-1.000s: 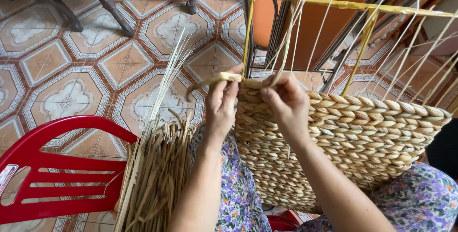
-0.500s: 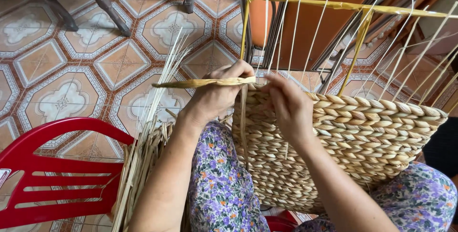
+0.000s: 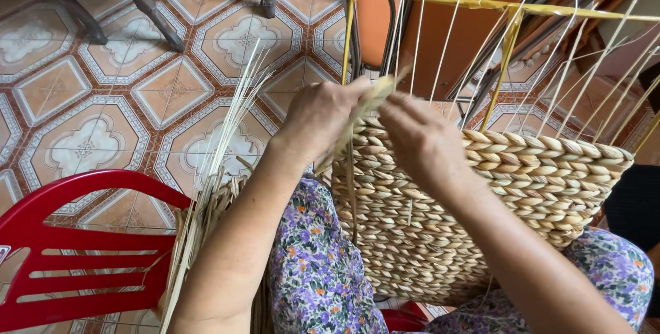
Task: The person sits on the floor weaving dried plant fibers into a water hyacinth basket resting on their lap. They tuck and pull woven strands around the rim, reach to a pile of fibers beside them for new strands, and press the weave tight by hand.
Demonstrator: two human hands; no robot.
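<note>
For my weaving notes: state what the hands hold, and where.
Both hands, left and right, pinch one flat pale straw strand near its upper end, at the rim of the woven straw basket.

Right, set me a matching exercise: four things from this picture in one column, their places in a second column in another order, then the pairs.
Things:
1. half-woven straw basket
2. red plastic chair
3. bundle of loose dry straw
4. flat pale straw strand

Places:
A. pinched between both hands
B. bottom left corner
C. resting on the lap
D. between the chair and the left forearm

Pairs: 1-C, 2-B, 3-D, 4-A
</note>
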